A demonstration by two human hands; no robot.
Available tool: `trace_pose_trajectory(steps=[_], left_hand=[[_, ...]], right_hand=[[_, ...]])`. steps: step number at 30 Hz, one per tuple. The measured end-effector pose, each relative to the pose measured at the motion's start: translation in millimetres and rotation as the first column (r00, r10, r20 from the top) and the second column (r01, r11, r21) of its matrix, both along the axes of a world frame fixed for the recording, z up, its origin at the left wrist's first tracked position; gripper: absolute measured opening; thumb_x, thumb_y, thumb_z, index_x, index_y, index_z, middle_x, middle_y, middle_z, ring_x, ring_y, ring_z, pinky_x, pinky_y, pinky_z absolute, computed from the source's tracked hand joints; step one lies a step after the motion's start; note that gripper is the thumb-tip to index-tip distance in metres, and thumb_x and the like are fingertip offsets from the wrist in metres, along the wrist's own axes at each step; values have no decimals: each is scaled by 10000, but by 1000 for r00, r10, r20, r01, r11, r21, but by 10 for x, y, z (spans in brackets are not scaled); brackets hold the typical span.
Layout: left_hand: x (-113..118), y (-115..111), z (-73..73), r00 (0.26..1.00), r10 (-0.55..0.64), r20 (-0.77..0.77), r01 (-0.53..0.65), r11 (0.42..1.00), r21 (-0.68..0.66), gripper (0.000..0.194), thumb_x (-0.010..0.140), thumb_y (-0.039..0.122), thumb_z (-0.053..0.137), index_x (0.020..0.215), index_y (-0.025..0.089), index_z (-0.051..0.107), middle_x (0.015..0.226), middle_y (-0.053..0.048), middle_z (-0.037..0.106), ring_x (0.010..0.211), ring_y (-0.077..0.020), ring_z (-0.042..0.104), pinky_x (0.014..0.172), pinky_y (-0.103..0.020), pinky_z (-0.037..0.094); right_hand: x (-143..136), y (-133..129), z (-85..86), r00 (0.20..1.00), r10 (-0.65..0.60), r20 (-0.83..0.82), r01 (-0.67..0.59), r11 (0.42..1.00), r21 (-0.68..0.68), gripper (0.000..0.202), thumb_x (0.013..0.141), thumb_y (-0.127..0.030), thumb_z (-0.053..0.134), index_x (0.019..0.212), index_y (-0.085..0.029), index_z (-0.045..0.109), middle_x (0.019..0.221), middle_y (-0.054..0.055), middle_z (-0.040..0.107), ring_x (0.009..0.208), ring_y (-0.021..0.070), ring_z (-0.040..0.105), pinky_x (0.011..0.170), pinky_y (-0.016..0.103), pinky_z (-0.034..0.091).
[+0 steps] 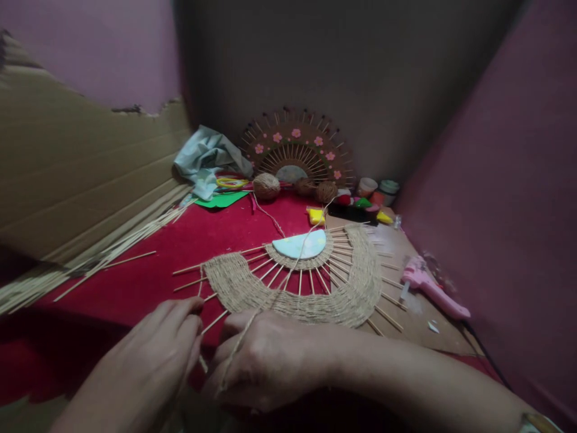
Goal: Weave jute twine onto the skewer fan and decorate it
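Observation:
A half-round fan frame of thin sticks and woven twine (297,305) lies in front of me, its curved edge towards me. A pale blue half-disc (301,243) sits at its hub. At the fan's left edge my left hand (157,343) has its fingers closed on a strand of twine (201,285) beside the stick ends. My right hand (270,358) is curled just below the woven band, with a longer twine (241,343) running over its knuckles into its fingers. That strand stretches back across the fan towards the twine balls. My right fingertips are partly hidden.
Behind the fan are a twine ball (266,186), brown balls (327,191) and a yellow packet (316,216). A flower-decorated fan (295,141) leans at the wall. A pink glue gun (435,288) lies right, on cardboard (433,331). Loose sticks (121,243) lie left.

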State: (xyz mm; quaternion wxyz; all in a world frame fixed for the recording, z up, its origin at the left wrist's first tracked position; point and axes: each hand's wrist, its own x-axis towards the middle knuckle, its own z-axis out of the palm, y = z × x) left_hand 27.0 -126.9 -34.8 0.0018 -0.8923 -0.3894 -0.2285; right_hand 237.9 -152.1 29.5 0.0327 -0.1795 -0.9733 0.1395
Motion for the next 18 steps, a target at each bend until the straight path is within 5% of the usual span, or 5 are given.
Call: trace_pose_trajectory(steps=[3, 11, 15, 18], left_hand=[[57, -6, 46, 990, -11, -142, 18, 999, 51, 225, 783, 175, 415, 733, 156, 634, 963, -180, 641, 907, -341, 590, 777, -536, 491], [-77, 123, -86, 985, -74, -153, 75, 997, -5, 190, 806, 219, 449, 745, 189, 627, 1034, -144, 614, 958, -314, 566, 762, -469, 514], [-74, 104, 14, 980, -132, -149, 136, 991, 17, 207, 843, 275, 455, 763, 182, 621, 997, -131, 617, 923, -289, 571, 739, -437, 524], [28, 1, 208, 986, -93, -141, 87, 995, -52, 250, 894, 249, 381, 806, 157, 596, 985, -128, 603, 919, -259, 565, 755, -415, 522]], right_hand=[[-5, 0, -15, 1000, 22, -18, -22, 999, 28, 171, 885, -184, 496, 916, -148, 661, 961, -3, 710, 883, 96, 577, 923, 238, 334], [-2, 32, -110, 997, -38, -71, 39, 999, 19, 193, 895, -225, 513, 1007, -169, 660, 1001, -20, 703, 898, 86, 571, 958, 205, 324], [20, 24, -131, 955, -146, -257, 103, 979, -173, 167, 873, -167, 539, 958, -119, 674, 922, 15, 715, 824, 86, 582, 891, 198, 397], [56, 4, -128, 839, -348, -419, 153, 889, -432, 148, 864, -154, 536, 886, -129, 680, 890, 37, 709, 803, 95, 599, 801, 218, 458]])
